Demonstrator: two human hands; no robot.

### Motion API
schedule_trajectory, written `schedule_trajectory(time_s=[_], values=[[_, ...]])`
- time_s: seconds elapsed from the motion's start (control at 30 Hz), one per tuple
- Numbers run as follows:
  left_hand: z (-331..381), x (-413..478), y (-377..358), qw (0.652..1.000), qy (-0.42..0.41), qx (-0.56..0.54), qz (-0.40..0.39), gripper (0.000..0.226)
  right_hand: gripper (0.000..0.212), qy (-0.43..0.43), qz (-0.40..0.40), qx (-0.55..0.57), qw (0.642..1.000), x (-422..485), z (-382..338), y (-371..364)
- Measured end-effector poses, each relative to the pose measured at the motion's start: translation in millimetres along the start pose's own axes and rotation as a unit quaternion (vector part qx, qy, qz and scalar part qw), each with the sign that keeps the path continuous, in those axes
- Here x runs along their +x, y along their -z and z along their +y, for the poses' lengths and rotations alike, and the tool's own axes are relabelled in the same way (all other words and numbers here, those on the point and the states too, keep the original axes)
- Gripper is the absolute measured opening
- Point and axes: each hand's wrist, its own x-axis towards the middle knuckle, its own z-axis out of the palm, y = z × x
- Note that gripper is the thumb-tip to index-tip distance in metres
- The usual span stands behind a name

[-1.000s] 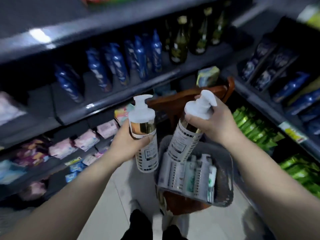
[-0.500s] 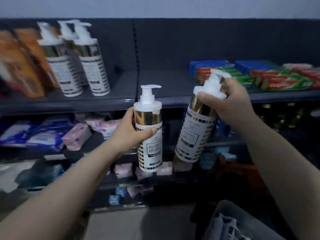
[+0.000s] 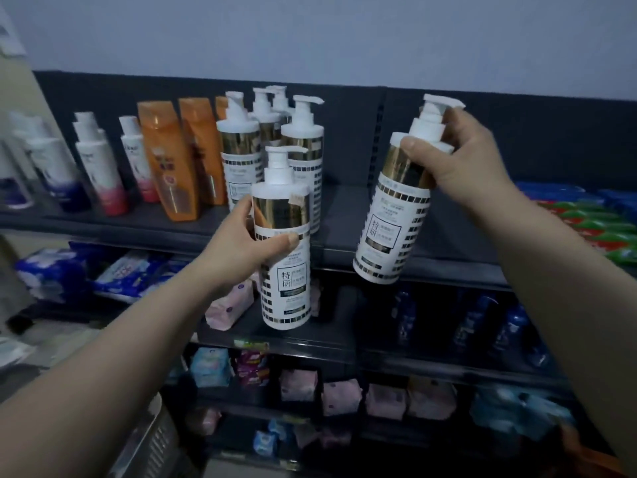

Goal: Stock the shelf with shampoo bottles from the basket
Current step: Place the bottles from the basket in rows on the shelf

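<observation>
My left hand (image 3: pixel 238 243) grips a white pump shampoo bottle (image 3: pixel 284 267) with a gold band, held upright in front of the top shelf's edge. My right hand (image 3: pixel 458 157) holds a second matching bottle (image 3: pixel 389 229) by its neck and gold band, tilted, bottom hanging below the shelf edge. Several identical pump bottles (image 3: pixel 303 160) stand on the dark top shelf (image 3: pixel 348 208), just behind the left bottle. The grey basket (image 3: pixel 148 443) shows only as a corner at the bottom left.
Orange bottles (image 3: pixel 172 167) and white-pink bottles (image 3: pixel 100 167) stand left of the pump bottles. Bare shelf lies between the pump bottles and toothpaste boxes (image 3: pixel 593 219) at right. Lower shelves hold pink packs (image 3: pixel 341 395) and dark blue bottles (image 3: pixel 472 322).
Both hands rose with their bottles toward the top shelf. The view swung from the basket up to the shelf, and the stocked pump bottles now stand right behind the left bottle.
</observation>
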Motion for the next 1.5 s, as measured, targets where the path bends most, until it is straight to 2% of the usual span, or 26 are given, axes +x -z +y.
schedule_trajectory(time_s=[0.4, 0.6, 0.67, 0.8, 1.0, 1.17, 1.27, 1.37, 1.5], values=[[0.5, 32.5, 6.9, 0.998, 0.022, 0.001, 0.064, 0.059, 0.042, 0.011, -0.071, 0.017, 0.997, 138.3, 69.4, -53.4], [6.8, 39.6, -6.3, 0.997, 0.013, 0.006, 0.077, 0.064, 0.044, 0.011, -0.13, 0.046, 0.99, 171.5, 110.4, -89.1], [6.1, 40.3, -10.2, 0.997, 0.019, 0.002, 0.073, 0.071, 0.053, 0.018, -0.173, 0.047, 0.984, 180.4, 116.0, -93.9], [5.9, 40.5, -17.2, 0.997, 0.019, 0.02, 0.078, 0.077, 0.086, 0.007, -0.307, -0.038, 0.951, 194.0, 126.7, -87.4], [8.1, 41.4, -28.0, 0.996, 0.025, 0.017, 0.085, 0.082, 0.082, 0.018, -0.286, -0.039, 0.957, 199.6, 132.2, -105.1], [13.1, 40.3, -34.2, 0.997, 0.034, 0.003, 0.074, 0.077, 0.095, 0.006, -0.306, 0.0, 0.952, 187.1, 132.7, -120.4], [13.2, 43.4, -37.6, 0.996, 0.057, -0.028, 0.066, 0.081, 0.084, 0.04, -0.265, -0.022, 0.963, 167.8, 130.1, -99.1], [16.9, 53.0, -47.2, 0.994, 0.071, -0.049, 0.059, 0.082, 0.064, 0.108, -0.223, 0.034, 0.968, 137.3, 111.2, -70.4], [28.6, 74.5, -69.3, 0.995, 0.046, -0.081, 0.025, 0.078, 0.046, 0.086, -0.332, 0.095, 0.935, 102.5, 74.6, -42.2]])
